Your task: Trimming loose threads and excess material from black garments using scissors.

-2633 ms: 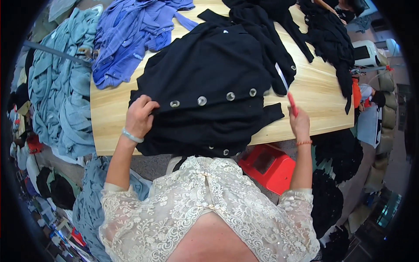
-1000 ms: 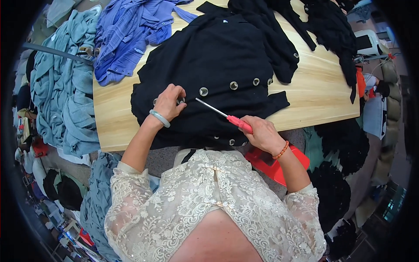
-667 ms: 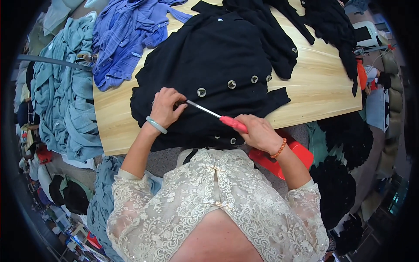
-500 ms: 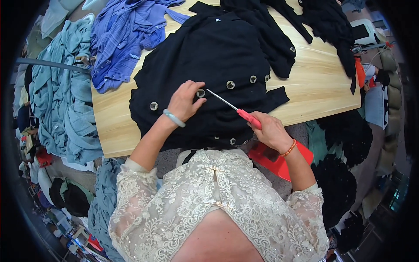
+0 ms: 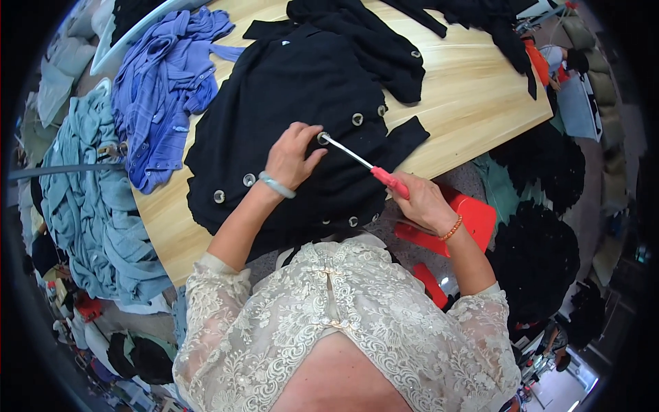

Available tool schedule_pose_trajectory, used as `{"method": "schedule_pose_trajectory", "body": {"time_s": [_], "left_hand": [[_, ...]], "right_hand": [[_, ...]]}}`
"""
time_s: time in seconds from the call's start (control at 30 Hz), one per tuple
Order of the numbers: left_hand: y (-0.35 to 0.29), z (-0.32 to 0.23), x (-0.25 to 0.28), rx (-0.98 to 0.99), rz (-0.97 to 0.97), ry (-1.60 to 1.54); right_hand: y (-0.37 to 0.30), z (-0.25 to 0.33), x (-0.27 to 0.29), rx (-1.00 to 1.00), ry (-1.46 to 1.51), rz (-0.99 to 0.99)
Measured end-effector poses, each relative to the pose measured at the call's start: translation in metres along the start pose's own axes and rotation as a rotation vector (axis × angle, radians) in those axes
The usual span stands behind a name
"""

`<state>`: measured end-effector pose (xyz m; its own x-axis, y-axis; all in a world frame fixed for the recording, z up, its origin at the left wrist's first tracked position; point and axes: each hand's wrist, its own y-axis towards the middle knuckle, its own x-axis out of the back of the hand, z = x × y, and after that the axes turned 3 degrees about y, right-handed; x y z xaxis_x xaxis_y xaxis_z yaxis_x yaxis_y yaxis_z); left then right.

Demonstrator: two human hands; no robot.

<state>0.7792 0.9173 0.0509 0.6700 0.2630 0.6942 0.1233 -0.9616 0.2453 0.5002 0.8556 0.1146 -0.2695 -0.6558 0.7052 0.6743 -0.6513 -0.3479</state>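
Note:
A black knit garment lies spread before me, with a row of round, dark-centred buttons across it. My right hand grips the red handle of a screwdriver-like tool. Its thin metal shaft slants up to the left, and the tip meets a button in the middle of the row. Beside that button is my left hand, thumb and forefinger apart, fingertips close to its rim. Two more buttons lie left of this hand, including one near my wrist. Another button sits farther right.
The garment rests on a wood-grain table. Purple-blue clothes are heaped at its left end, beside a grey-green pile. More black clothing lies at the far right. A red plastic object is below the table's near edge.
My hands have gone one button farther right along the row, and the tool's tip now meets that button. The whole view has turned, with the table and garment shifted leftward.

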Motion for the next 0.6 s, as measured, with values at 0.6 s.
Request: {"method": "schedule_pose_trajectory", "body": {"time_s": [0.6], "left_hand": [[0.067, -0.015, -0.062, -0.158, 0.052, 0.061]], "right_hand": [[-0.028, -0.045, -0.006, -0.152, 0.071, -0.168]]}}
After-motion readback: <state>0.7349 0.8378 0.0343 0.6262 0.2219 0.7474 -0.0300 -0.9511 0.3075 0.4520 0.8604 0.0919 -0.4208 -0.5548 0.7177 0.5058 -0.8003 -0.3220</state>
